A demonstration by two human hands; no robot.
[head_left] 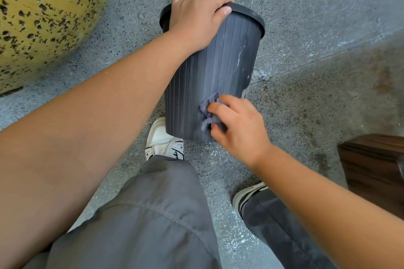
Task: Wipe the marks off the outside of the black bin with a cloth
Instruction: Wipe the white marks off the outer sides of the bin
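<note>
The black bin [209, 72] stands tilted on the concrete floor [306, 17], leaning toward the person, its base just beside the white shoe [162, 137]. The left hand [196, 17] grips the rim from above. The right hand [236, 124] holds a crumpled grey cloth [208, 109] pressed on the lower wall. White scratch marks [241, 54] higher on the right side are not yet wiped. If the cloth pushes hard sideways, the bin may pivot on its bottom edge and slip from the rim grip. The marks look possibly like scratches, so rubbing may not remove them.
</note>
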